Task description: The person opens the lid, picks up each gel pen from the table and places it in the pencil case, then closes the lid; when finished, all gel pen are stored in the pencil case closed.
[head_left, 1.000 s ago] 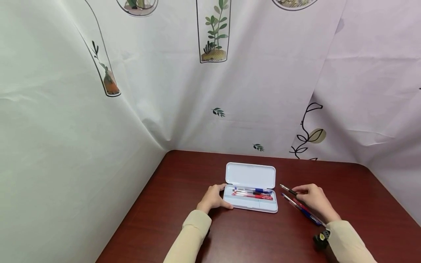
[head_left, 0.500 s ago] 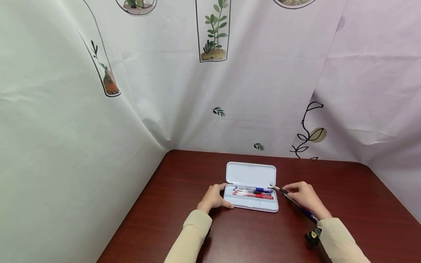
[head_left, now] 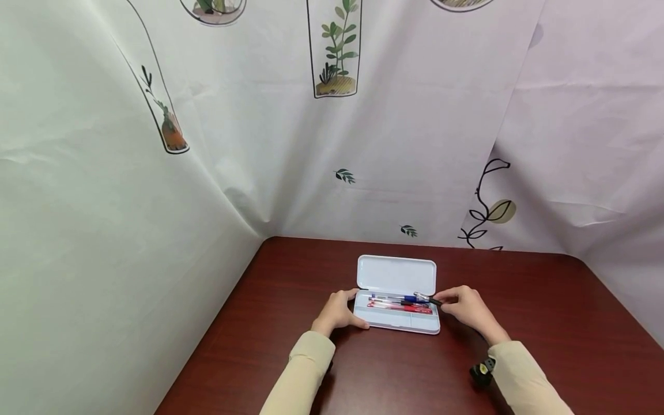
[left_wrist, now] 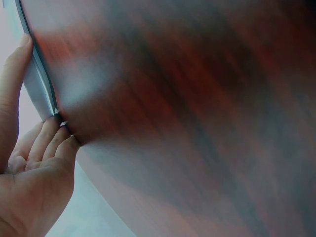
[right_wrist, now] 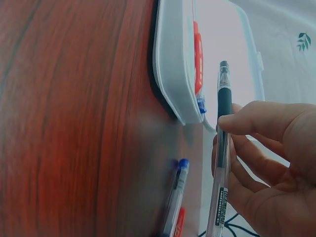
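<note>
A white pencil case stands open on the table, with several red, blue and black pens in its long compartment. My left hand holds the case by its left end, thumb at the front edge and fingers at the back near the hinge. In the right wrist view, my right hand pinches a clear-barrelled pen with a dark grip between thumb and fingers. The head view places that hand at the case's right end, the pen's tip reaching over the compartment.
On the dark red table a blue-tipped pen and a red one lie right of the case, hidden under my right arm in the head view. A printed white cloth hangs behind and at the sides.
My right hand has carried the pen leftward from beside the other table pens until its tip overlaps the case. The left hand has stayed at the case's left end.
</note>
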A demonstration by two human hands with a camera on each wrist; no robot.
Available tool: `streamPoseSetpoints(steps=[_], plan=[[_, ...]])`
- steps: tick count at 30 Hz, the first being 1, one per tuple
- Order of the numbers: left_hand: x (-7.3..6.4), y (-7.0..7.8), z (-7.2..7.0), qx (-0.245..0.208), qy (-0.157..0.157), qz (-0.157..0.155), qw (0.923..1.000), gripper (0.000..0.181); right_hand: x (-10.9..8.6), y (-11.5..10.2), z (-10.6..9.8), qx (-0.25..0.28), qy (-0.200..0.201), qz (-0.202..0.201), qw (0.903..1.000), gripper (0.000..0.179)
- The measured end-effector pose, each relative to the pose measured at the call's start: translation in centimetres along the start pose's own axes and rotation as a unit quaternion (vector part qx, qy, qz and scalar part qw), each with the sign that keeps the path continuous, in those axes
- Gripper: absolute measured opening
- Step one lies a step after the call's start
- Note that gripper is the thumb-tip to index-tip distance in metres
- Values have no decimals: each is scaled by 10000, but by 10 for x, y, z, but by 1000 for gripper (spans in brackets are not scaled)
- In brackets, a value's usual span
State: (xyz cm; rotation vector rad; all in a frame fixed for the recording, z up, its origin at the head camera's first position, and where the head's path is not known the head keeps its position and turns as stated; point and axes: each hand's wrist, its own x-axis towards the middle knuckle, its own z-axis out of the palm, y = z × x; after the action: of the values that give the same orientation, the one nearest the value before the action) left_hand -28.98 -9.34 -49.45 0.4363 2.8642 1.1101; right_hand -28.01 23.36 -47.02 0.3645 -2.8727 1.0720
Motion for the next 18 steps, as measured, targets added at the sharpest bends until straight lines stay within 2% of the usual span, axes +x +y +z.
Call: streamPoseSetpoints(steps=[18], plan=[[-1, 4, 1, 0, -22, -63, 10000, 90, 11, -16, 16, 307, -189, -234, 9991, 22]])
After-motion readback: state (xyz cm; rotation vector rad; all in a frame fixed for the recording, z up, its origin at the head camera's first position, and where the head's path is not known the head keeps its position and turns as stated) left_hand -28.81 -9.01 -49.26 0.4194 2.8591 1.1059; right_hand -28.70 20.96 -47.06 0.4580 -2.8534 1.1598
